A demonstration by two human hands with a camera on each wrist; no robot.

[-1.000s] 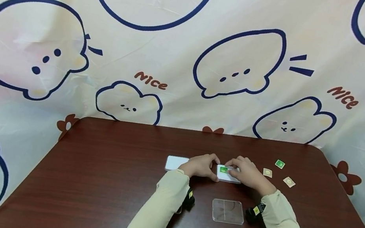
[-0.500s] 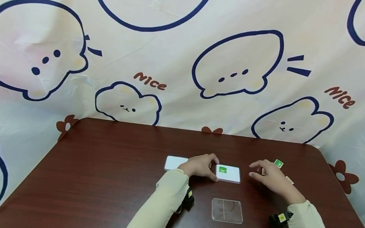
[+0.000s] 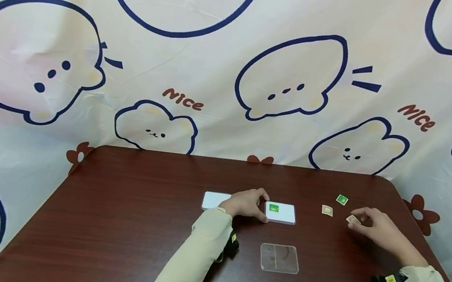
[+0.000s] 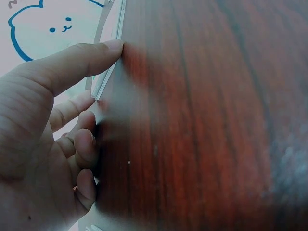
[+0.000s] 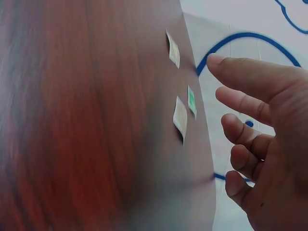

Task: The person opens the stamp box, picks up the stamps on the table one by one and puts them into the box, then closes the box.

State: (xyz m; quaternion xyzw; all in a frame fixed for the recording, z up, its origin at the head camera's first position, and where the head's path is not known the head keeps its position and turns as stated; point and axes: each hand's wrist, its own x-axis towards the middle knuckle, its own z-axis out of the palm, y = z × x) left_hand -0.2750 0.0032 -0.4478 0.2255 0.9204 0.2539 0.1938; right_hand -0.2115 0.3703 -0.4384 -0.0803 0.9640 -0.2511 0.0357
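My left hand (image 3: 247,203) holds a flat white case (image 3: 286,215) by its left end, the thumb at the near edge and the index finger at the far edge. In the left wrist view the thumb tip presses the side of this thin case (image 4: 111,62). A small green stamp-like piece (image 3: 273,208) lies on its white top. My right hand (image 3: 378,230) hovers at the right, thumb and fingers apart, its fingertips close over a cream stamp-like piece (image 3: 352,219). In the right wrist view nothing is between its fingers.
Another cream piece (image 3: 327,211) and a green one (image 3: 342,200) lie on the brown table (image 3: 128,224). A second white case (image 3: 214,200) sits left, partly behind the left hand. A clear lid (image 3: 280,259) lies nearer. Behind the table hangs a printed cloth (image 3: 209,133).
My right hand has left the white case and moved right to the loose pieces, uncovering the green piece on the case. The left hand keeps its hold.
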